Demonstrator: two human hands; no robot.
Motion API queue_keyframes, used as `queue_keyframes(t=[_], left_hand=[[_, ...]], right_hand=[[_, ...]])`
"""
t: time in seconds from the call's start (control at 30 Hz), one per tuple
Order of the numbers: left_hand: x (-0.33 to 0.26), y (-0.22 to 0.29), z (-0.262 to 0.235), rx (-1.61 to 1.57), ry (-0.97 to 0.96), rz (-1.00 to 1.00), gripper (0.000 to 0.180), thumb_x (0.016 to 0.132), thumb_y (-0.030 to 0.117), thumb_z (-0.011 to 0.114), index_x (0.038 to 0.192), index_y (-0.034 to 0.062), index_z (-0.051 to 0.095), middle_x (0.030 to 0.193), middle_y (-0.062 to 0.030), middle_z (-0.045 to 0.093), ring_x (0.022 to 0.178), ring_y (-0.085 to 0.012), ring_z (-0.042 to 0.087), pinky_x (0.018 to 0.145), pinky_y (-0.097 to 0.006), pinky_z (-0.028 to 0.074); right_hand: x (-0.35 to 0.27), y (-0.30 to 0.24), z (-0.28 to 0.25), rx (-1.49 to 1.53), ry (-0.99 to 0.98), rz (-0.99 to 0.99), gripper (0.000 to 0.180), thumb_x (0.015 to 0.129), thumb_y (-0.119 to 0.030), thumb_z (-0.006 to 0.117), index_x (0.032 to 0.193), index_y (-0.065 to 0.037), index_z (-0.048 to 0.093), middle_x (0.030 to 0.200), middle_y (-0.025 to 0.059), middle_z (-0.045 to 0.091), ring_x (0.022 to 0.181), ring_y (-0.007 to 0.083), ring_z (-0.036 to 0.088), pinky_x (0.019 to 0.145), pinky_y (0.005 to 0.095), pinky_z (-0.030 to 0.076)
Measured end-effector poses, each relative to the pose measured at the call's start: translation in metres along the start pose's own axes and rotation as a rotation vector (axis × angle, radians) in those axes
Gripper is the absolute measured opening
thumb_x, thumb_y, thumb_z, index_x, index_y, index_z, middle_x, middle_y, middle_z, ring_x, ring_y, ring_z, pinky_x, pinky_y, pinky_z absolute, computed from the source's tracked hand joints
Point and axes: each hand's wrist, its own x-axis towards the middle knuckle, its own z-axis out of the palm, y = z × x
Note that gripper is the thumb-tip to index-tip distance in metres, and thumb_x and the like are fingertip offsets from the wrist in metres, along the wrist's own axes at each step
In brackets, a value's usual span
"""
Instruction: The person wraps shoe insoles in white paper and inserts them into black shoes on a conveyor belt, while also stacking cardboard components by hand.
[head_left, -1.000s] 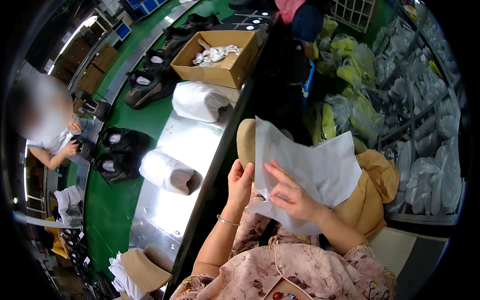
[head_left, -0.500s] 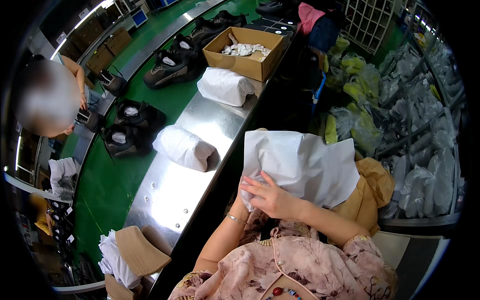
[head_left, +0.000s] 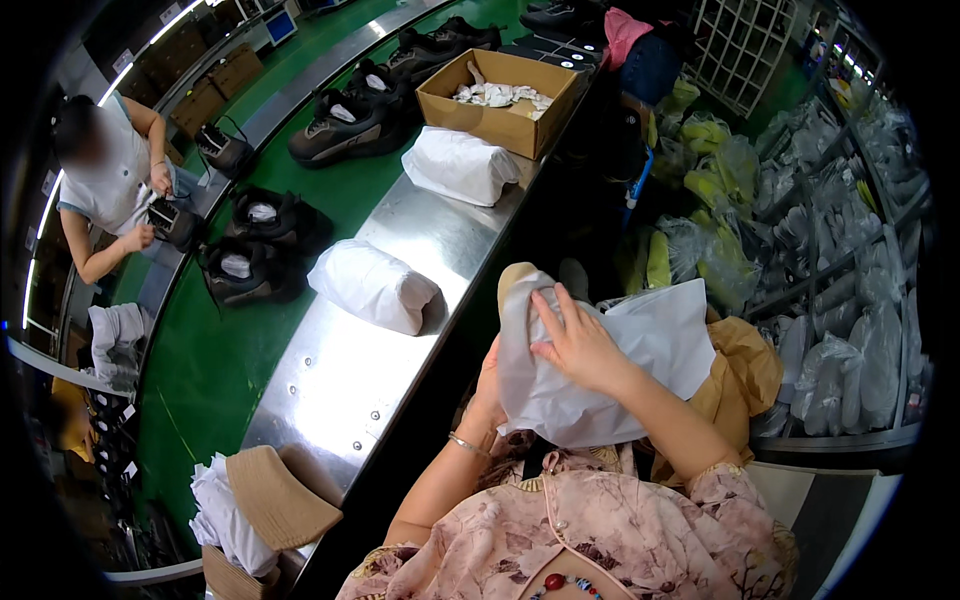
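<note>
A white paper sheet [head_left: 630, 345] is folded around something in front of my chest. At its upper left a tan, rounded end [head_left: 516, 278] pokes out; the rest of that object is hidden. My left hand [head_left: 489, 385] grips the bundle from its left side, its fingertips hidden behind the paper. My right hand [head_left: 580, 345] is bent over the top of the paper, thumb and fingers apart, holding the fold. The sheet's loose right corner stands out over crumpled brown paper [head_left: 745, 370].
Two white-wrapped bundles [head_left: 372, 285] lie on the metal ledge [head_left: 330, 365]. Beyond, dark shoes [head_left: 350, 130] stand on the green belt, near a cardboard box [head_left: 490, 120] with paper scraps. A co-worker [head_left: 120, 180] handles a shoe across it. Bagged goods [head_left: 840, 250] fill a rack at right.
The paper has been folded down over the object, and the tan end now shows. My right hand has moved up and right onto the paper's top; my left hand has shifted up along its side.
</note>
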Motion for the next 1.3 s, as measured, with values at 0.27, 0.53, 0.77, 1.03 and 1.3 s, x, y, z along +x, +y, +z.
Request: queue_keyframes(t=[0.27,0.53,0.77,1.03,1.3], left_hand=[[-0.007,0.004,0.018,0.109,0.069,-0.099,0.037,0.093,0.010,0.047,0.130,0.0103,0.046,0.120,-0.0041,0.054,0.103,-0.0161,0.056,0.086,-0.031,0.050],[-0.005,0.002,0.021,0.089,-0.002,-0.111,0.034,0.094,0.012,0.045,0.128,0.0065,0.047,0.120,-0.0063,0.054,0.105,-0.0179,0.056,0.088,-0.033,0.050],[-0.005,-0.008,0.013,-0.036,0.006,-0.159,0.034,0.094,0.015,0.041,0.125,0.0022,0.048,0.117,-0.0087,0.055,0.102,-0.0203,0.058,0.088,-0.034,0.050],[-0.006,-0.016,0.016,0.135,0.165,-0.067,0.029,0.094,0.020,0.045,0.119,0.0057,0.053,0.108,-0.0058,0.059,0.094,-0.0166,0.059,0.082,-0.033,0.051],[0.001,-0.029,-0.012,0.146,0.023,0.020,0.035,0.088,0.002,0.051,0.123,0.0087,0.052,0.112,-0.0031,0.059,0.095,-0.0130,0.059,0.080,-0.026,0.051]], right_hand=[[0.028,0.017,-0.015,0.553,0.182,0.120,0.044,0.084,-0.019,0.062,0.123,-0.005,0.047,0.119,0.0143,0.047,0.108,0.0292,0.050,0.090,0.0349,0.041],[0.041,0.017,-0.022,0.563,0.354,0.126,0.018,0.079,-0.011,0.066,0.095,-0.003,0.061,0.096,0.0076,0.050,0.091,0.0207,0.052,0.079,0.0288,0.043],[0.044,0.033,-0.007,0.309,0.511,0.035,0.014,0.076,-0.010,0.067,0.088,-0.004,0.062,0.098,0.0081,0.050,0.091,0.0241,0.050,0.080,0.0309,0.042],[0.043,0.031,-0.022,0.011,0.235,0.103,0.005,0.079,-0.008,0.058,0.082,-0.005,0.058,0.095,0.0115,0.057,0.088,0.0289,0.055,0.073,0.0355,0.046],[0.013,0.028,-0.031,0.279,-0.155,-0.037,0.051,0.083,-0.025,0.057,0.125,0.000,0.045,0.123,0.0229,0.047,0.114,0.0376,0.046,0.094,0.0414,0.040]])
